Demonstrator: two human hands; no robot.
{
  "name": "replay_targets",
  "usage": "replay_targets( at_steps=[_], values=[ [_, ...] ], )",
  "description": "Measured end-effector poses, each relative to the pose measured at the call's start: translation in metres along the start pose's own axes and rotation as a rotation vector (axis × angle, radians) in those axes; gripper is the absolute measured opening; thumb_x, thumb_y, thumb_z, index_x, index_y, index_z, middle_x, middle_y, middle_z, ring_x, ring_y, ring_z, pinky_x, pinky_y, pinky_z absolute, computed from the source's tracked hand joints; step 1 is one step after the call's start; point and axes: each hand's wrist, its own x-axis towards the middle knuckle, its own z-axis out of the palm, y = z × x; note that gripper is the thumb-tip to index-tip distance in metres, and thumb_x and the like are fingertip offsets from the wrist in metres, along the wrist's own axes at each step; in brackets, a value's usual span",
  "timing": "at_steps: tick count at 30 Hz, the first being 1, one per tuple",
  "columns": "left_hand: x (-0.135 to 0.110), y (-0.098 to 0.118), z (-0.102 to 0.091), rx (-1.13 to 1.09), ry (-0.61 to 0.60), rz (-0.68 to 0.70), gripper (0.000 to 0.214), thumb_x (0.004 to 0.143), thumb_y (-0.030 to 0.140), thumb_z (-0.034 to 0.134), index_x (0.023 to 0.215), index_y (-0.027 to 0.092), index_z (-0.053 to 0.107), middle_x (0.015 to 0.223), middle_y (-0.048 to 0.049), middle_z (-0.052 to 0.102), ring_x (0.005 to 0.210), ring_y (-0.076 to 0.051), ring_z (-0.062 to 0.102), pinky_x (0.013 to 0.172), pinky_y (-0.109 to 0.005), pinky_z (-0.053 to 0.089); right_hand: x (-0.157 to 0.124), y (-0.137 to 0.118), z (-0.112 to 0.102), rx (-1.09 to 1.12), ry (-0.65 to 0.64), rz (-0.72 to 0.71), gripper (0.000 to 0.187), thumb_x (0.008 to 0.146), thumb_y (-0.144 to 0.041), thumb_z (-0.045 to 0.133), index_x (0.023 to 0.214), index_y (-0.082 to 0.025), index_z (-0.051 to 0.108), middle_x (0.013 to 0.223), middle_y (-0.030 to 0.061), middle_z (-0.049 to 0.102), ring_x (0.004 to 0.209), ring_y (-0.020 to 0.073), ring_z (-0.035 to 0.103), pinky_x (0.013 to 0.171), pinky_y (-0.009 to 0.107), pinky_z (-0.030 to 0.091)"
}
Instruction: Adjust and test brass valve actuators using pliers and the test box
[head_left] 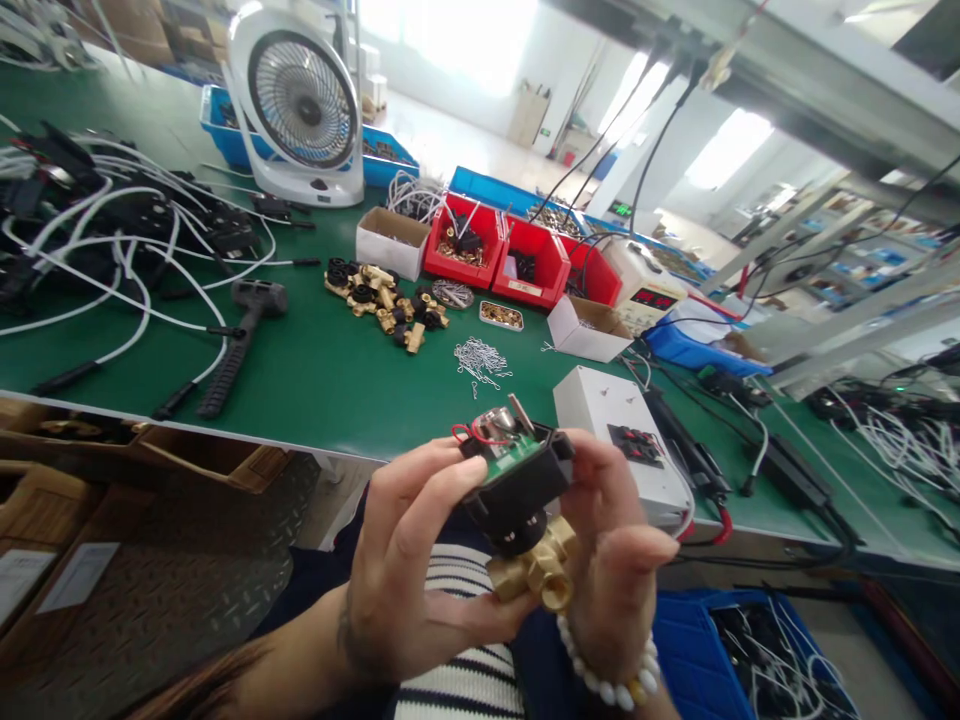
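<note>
A motorized ball valve (525, 490) is held up in front of my lap, tilted, just off the bench's front edge. It has a black open-topped actuator housing over a brass valve body (544, 565). Inside the housing a green circuit board (517, 455), red wires and a silvery motor show. My left hand (409, 545) grips the valve, fingers on the housing and thumb beneath the brass. My right hand (619, 540) curls its fingers round the housing's far right side, with its thumb sticking out to the right. Those fingertips are partly hidden behind the valve.
On the green bench (330, 390) lie a hammer (244, 345), brass valve bodies (386, 300) and metal clips (480, 362). Red bins (532, 265), a fan (300, 110) and cabled black units (112, 220) stand behind. A white box (611, 430) sits at right, a blue crate (690, 640) below.
</note>
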Motion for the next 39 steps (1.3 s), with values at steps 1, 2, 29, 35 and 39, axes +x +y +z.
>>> replay_targets(
  at_steps=[1, 2, 29, 35, 39],
  values=[
    [0.0, -0.002, 0.0, -0.015, 0.007, 0.002, 0.089, 0.068, 0.028, 0.086, 0.143, 0.02, 0.039, 0.129, -0.01, 0.047, 0.123, -0.023, 0.051, 0.108, -0.034, 0.047, -0.004, 0.0, -0.002, 0.055, -0.016, 0.044, 0.063, 0.086, -0.075, 0.037, 0.124, -0.028, 0.054, 0.11, 0.0101, 0.064, 0.098, 0.0282, 0.062, 0.079, 0.042, 0.054],
    [0.0, -0.004, -0.001, -0.025, 0.016, 0.005, 0.09, 0.068, 0.026, 0.086, 0.143, 0.021, 0.038, 0.13, -0.0095, 0.046, 0.125, -0.022, 0.049, 0.11, -0.033, 0.045, -0.008, -0.002, -0.004, 0.119, -0.043, 0.099, 0.058, 0.085, -0.072, 0.047, 0.119, -0.027, 0.058, 0.106, 0.0093, 0.066, 0.093, 0.0267, 0.064, 0.077, 0.04, 0.055],
    [0.041, -0.08, 0.003, 0.204, -0.334, -0.598, 0.058, 0.091, 0.052, 0.052, 0.14, 0.021, 0.047, 0.129, -0.0114, 0.062, 0.117, -0.029, 0.06, 0.104, -0.048, 0.046, -0.02, 0.004, 0.008, 0.522, -0.184, 0.262, 0.036, 0.079, -0.034, 0.077, 0.114, -0.037, 0.068, 0.113, 0.0024, 0.071, 0.097, 0.0151, 0.067, 0.078, 0.023, 0.055],
    [0.032, -0.11, 0.028, 0.331, -0.316, -0.504, 0.063, 0.089, 0.051, 0.056, 0.135, 0.009, 0.052, 0.136, -0.0211, 0.055, 0.128, -0.037, 0.048, 0.11, -0.054, 0.036, -0.022, 0.003, 0.003, 0.515, -0.177, 0.16, 0.033, 0.083, -0.03, 0.074, 0.115, -0.035, 0.068, 0.116, 0.0015, 0.071, 0.099, 0.0149, 0.067, 0.082, 0.024, 0.056],
    [0.035, -0.083, 0.012, 0.27, -0.219, -0.414, 0.055, 0.095, 0.054, 0.041, 0.124, 0.011, 0.059, 0.133, -0.0176, 0.056, 0.128, -0.031, 0.047, 0.113, -0.05, 0.034, -0.023, 0.009, 0.006, 0.546, -0.141, 0.222, 0.038, 0.082, -0.028, 0.075, 0.118, -0.036, 0.065, 0.116, 0.0017, 0.071, 0.092, 0.0149, 0.068, 0.086, 0.029, 0.056]
  ],
)
